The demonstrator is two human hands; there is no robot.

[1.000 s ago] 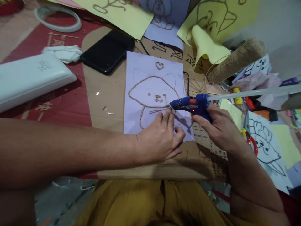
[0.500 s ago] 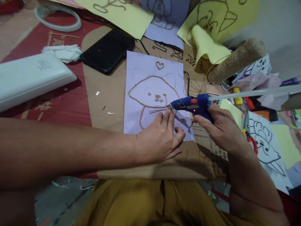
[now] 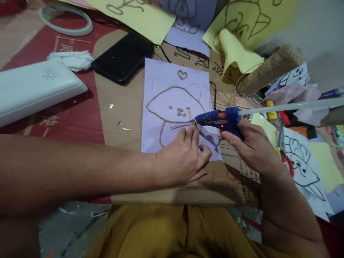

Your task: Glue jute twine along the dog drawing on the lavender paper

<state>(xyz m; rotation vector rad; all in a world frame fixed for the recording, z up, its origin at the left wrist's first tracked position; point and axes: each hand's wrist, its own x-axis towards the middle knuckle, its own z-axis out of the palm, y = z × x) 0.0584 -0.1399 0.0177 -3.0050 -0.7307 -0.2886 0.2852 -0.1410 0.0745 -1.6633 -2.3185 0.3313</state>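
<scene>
My right hand (image 3: 255, 145) is wrapped around a blue hot glue gun (image 3: 220, 120) with a small orange light lit and a long clear glue stick out of its back. The nozzle is at the lower edge of a twine outline (image 3: 158, 115) on a lilac sheet (image 3: 153, 71). On that sheet, twine forms an animal head, small face parts and a heart (image 3: 182, 74); pencil lines show the ears. My left hand (image 3: 185, 154) lies on the sheet's lower part, fingers stretched out, fingertips by short twine lengths (image 3: 180, 126) close to the nozzle. What lies under the fingertips is hidden.
On the cardboard (image 3: 118, 114) are a black phone (image 3: 123, 59), a white power bank (image 3: 40, 91), crumpled tissue (image 3: 72, 61) and a tape roll (image 3: 67, 30). A twine roll (image 3: 271, 70), red-handled scissors (image 3: 288, 163) and drawings (image 3: 306, 168) crowd the right; yellow sheets (image 3: 153, 25) lie behind.
</scene>
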